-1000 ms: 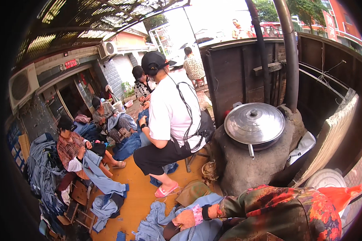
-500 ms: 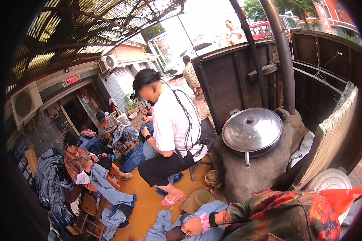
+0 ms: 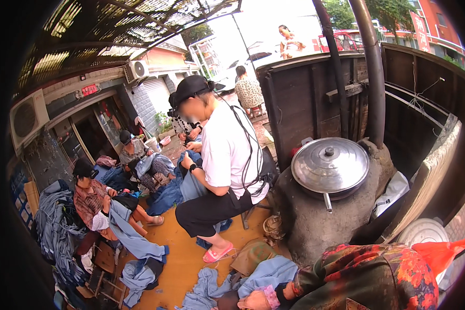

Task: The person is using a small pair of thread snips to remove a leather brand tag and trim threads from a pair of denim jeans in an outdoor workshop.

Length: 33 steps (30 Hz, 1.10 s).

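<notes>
Neither my left hand nor my right hand shows in the frame. At the bottom right, a co-worker in a floral sleeve [image 3: 367, 274] bends over pale blue cloth [image 3: 268, 274], their hand [image 3: 253, 299] partly cut off by the lower edge. At the centre, a seated person in a white shirt [image 3: 222, 155] and black cap holds blue denim [image 3: 191, 183] in both hands. A person in a plaid shirt [image 3: 88, 199] at the left works on a light blue garment [image 3: 126, 230]. Farther back, two more seated people [image 3: 134, 152] [image 3: 185, 125] handle items.
A large lidded metal pot [image 3: 329, 165] sits on a clay stove [image 3: 320, 222] beside stovepipes [image 3: 372, 93] and dark partitions [image 3: 299, 108]. A denim pile [image 3: 57, 227] and wooden stool [image 3: 103, 258] are left, a round lid [image 3: 423, 230] right. More people [image 3: 248, 90] [image 3: 289, 41] are beyond.
The white-shirted person's head has turned and bowed leftward toward the denim. The floral-sleeved co-worker's hand has moved slightly right and down. The view has shifted slightly.
</notes>
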Each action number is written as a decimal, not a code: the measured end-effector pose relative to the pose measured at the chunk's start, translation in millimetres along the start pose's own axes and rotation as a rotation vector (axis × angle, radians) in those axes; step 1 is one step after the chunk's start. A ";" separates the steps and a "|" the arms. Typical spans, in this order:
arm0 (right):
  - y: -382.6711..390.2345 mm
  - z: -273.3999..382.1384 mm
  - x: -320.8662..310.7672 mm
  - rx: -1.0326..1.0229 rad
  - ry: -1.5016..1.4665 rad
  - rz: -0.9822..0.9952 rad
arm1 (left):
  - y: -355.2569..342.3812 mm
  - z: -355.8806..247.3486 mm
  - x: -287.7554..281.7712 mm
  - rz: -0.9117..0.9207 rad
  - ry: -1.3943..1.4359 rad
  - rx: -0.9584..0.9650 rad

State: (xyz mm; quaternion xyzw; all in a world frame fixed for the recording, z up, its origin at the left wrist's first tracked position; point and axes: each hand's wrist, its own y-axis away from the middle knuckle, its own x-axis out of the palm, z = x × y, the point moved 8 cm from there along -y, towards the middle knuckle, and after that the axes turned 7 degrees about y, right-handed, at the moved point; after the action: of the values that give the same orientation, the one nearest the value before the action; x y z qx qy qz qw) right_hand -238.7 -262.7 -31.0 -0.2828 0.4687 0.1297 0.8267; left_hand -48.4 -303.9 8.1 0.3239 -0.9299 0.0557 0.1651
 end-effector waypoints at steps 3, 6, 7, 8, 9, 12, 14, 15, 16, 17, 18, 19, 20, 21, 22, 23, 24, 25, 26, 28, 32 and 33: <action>1.8 2.1 -7.2 0.004 0.046 -0.044 | -22.6 -2.5 -9.9 -0.011 0.004 -0.036; 3.8 -3.4 -6.0 0.087 -0.024 0.021 | -43.2 -1.0 -20.9 -0.027 0.010 -0.072; 4.9 -7.0 -3.2 0.096 -0.082 0.003 | -50.0 -0.8 -25.3 -0.033 0.012 -0.083; 6.2 -4.6 -5.4 0.091 -0.032 0.025 | -56.0 -0.1 -27.8 -0.034 0.011 -0.094; 6.0 -4.9 -4.8 0.090 -0.034 0.035 | -63.7 0.5 -32.5 -0.042 0.010 -0.104; 8.1 -3.0 -12.9 0.122 -0.035 0.003 | -82.7 3.6 -43.4 -0.042 0.008 -0.138; 10.1 -4.5 -10.2 0.145 -0.031 0.016 | -93.6 5.5 -48.7 -0.040 0.006 -0.157; 10.7 -6.6 -8.4 0.161 -0.031 0.024 | -98.9 6.1 -50.9 -0.041 0.004 -0.163; 12.2 -8.5 -6.6 0.181 -0.021 0.039 | -103.4 6.8 -52.5 -0.041 0.002 -0.170; 8.9 -6.8 -5.2 0.170 -0.023 0.045 | -109.5 5.8 -57.7 -0.050 0.005 -0.169; 6.8 -7.1 -3.6 0.180 -0.004 0.058 | -114.8 4.8 -62.7 -0.060 0.007 -0.168; 5.8 -7.7 -1.2 0.189 0.014 0.071 | -119.4 3.5 -67.7 -0.071 0.009 -0.166; 5.3 -9.4 2.6 0.199 0.006 0.085 | -122.8 3.0 -69.3 -0.083 0.004 -0.162; 8.3 -11.6 4.3 0.220 0.028 0.108 | -125.7 2.2 -71.3 -0.097 -0.001 -0.156; 10.9 -11.0 2.1 0.227 0.020 0.072 | -128.1 1.2 -73.7 -0.113 -0.005 -0.151; 11.3 -9.7 -2.1 0.219 0.013 0.037 | -128.2 0.7 -76.7 -0.141 -0.002 -0.135; 12.5 -10.6 -1.8 0.213 0.012 0.025 | -127.6 0.1 -79.9 -0.169 0.001 -0.119; 2.9 -7.0 -6.3 0.213 0.042 0.092 | -127.3 -5.3 -87.6 -0.212 0.013 -0.093; 1.1 -12.7 0.3 0.191 0.045 0.109 | -126.0 -10.7 -95.6 -0.256 0.024 -0.066; 12.7 -14.2 -1.2 0.226 0.042 0.104 | -124.9 -9.1 -85.8 -0.247 0.009 -0.059; 9.7 -16.9 -9.3 0.203 0.030 0.039 | -120.3 -19.3 -87.6 -0.285 -0.002 -0.020; 9.8 -19.5 -9.7 0.216 0.028 0.035 | -118.9 -20.9 -86.1 -0.290 -0.004 -0.013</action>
State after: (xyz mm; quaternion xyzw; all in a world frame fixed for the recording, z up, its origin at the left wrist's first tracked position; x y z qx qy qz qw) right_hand -262.2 -265.9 -34.0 -0.1855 0.4963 0.0886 0.8435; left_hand 94.3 -342.5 -2.2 0.4538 -0.8741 0.0246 0.1715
